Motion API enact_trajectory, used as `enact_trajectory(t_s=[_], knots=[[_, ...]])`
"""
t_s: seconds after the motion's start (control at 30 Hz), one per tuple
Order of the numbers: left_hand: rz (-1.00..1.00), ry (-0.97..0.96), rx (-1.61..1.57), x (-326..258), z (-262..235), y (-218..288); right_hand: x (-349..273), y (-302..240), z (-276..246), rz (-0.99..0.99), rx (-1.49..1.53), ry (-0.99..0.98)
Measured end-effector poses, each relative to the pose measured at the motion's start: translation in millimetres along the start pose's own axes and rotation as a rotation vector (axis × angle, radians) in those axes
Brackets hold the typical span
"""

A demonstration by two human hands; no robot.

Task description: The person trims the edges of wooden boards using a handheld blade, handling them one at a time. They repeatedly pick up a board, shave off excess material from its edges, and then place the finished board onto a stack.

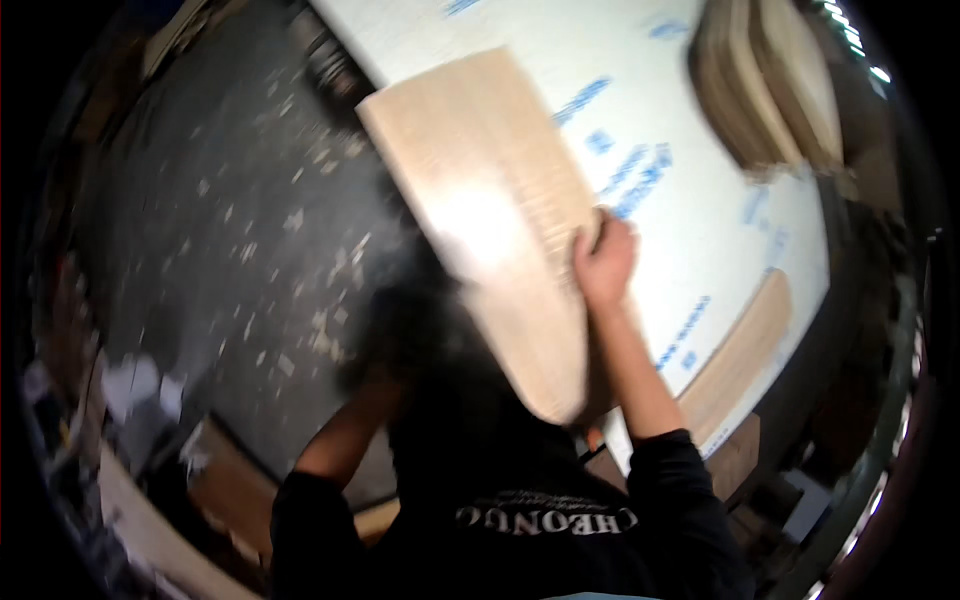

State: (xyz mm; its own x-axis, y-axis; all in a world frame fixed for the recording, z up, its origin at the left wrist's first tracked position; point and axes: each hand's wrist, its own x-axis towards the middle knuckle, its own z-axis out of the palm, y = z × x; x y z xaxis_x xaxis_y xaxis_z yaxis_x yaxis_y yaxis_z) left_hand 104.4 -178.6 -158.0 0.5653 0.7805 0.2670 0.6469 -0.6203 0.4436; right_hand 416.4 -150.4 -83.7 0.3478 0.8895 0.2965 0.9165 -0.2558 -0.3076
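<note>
**Right hand (607,262) clasps pale wooden panel (510,190) beside blue-printed table (735,240)**

A worker in a black shirt (480,460) holds the panel by its right edge, thumb on top and hand closed around the side. The panel, tapering to a rounded end near the torso, spans the view between table and scrap-strewn floor (250,260). The left forearm (345,445) runs into a dark blur; whether that left hand is open or holding anything cannot be told. Blue printing (635,180), smeared in places, repeats across the white tabletop; white capitals (545,519) cross the shirt, above smaller, unreadable text. Stacked curved boards (728,90) and a single wooden piece (740,350) lie on the table.
</note>
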Motion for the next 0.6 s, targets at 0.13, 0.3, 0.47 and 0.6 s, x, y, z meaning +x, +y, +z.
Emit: enact_trajectory(t_s=[0.13,0.3,0.47,0.6], knots=[[-0.22,0.248,0.177,81.8,-3.2,-144.1,-15.4,-9.4,22.4,0.133,0.165,-0.159],[-0.395,0.28,0.118,152.8,-3.7,-212.6,-28.1,-19.5,5.3,0.072,0.168,-0.05],[-0.398,0.293,0.068,144.6,-10.6,-201.2,-26.7,-22.7,4.1,0.087,0.172,-0.043],[-0.301,0.334,-0.048,131.5,-25.8,-126.4,-19.5,-12.9,21.2,0.16,0.147,-0.152]])
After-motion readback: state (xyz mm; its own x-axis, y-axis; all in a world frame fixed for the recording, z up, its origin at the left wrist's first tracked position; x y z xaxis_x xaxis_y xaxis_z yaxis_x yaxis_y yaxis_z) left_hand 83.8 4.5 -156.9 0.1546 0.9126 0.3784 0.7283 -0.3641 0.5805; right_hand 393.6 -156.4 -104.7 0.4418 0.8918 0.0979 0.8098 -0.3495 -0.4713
